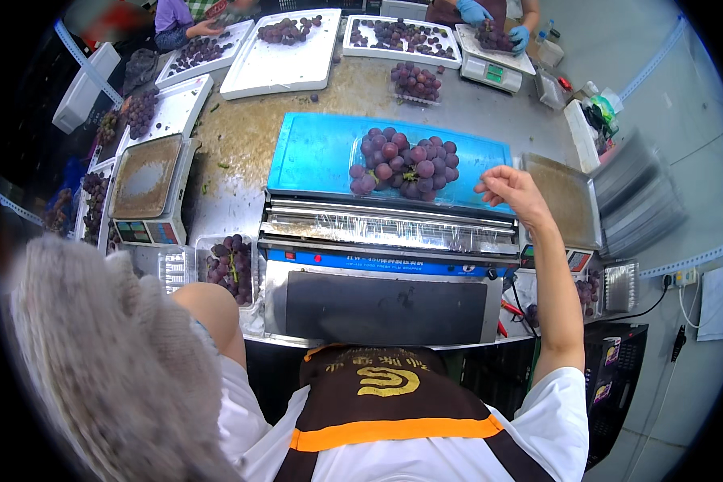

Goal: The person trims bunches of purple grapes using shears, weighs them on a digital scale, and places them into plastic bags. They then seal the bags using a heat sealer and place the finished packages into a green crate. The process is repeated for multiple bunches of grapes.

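Note:
My right hand (509,191) is bare and hovers at the right end of a light-blue board (309,153). Its fingers are loosely bent and slightly apart, with nothing seen in them. Just left of it, a clear tray (352,165) of dark red grapes (410,163) rests on the board. Directly in front of the board lies a film wrapping machine (390,227) with a dark flat plate (386,307). My left hand (128,337) wears a grey knitted glove and is raised very close at the lower left; blur hides what its fingers do.
Scales (146,181) with another tray of grapes (231,269) stand left. Another scale (566,201) and a stack of clear trays (639,193) are right. White foam trays (285,56) of grapes line the far side, where co-workers' hands (474,11) handle grapes.

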A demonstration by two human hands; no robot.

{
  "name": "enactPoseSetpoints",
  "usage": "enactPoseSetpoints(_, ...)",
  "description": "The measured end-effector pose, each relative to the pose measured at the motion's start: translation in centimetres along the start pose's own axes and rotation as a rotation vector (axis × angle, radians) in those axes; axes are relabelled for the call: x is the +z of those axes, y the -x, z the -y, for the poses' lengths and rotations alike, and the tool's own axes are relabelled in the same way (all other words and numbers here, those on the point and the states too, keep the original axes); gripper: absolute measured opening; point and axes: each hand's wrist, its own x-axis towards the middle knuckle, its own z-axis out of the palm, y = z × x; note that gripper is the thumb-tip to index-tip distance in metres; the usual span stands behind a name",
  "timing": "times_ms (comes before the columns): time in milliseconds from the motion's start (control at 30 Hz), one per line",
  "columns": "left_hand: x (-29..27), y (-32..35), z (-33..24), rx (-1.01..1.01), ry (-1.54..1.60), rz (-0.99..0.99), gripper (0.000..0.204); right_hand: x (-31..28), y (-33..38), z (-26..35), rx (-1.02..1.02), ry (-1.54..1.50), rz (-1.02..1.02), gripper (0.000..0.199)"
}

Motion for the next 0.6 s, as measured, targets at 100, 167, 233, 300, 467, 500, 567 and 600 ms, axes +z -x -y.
enactPoseSetpoints(100, 0.3, 0.2, -0.1, -0.005, 0.0, -0.038, 0.019, 0.0, 0.7, 0.1, -0.002, -0.004, -0.004, 0.026)
enactPoseSetpoints(167, 0.4, 0.3, 0.0, -0.02, -0.003, -0.066, 0.018, 0.0, 1.4, 0.0, 0.01, 0.01, -0.012, 0.025)
enactPoseSetpoints(233, 0.7, 0.7, 0.1, -0.064, -0.012, -0.106, 0.018, -0.1, 2.2, -0.5, 0.025, 0.007, -0.008, 0.025)
enactPoseSetpoints(300, 1.3, 1.9, 0.4, -0.204, -0.028, -0.154, 0.017, -0.1, 3.4, -0.9, 0.025, -0.003, -0.028, 0.025)
enactPoseSetpoints(467, 5.2, 7.4, 5.2, -1.134, -0.119, 0.476, 0.018, -1.9, 7.5, -3.1, 0.024, 0.435, -0.251, 0.031)
enactPoseSetpoints(500, 4.9, 10.5, 6.2, -1.091, -0.256, 0.642, 0.02, -2.1, 8.2, -3.0, 0.06, 0.47, -0.267, 0.032)
enactPoseSetpoints(567, 5.6, 15.8, 7.7, -1.004, -0.444, 0.856, 0.029, -2.1, 9.4, -3.1, 0.12, 0.525, -0.297, 0.035)
enactPoseSetpoints(600, 6.0, 17.2, 7.8, -0.98, -0.504, 0.906, 0.034, -2.3, 9.5, -3.8, 0.183, 0.613, -0.268, 0.039)
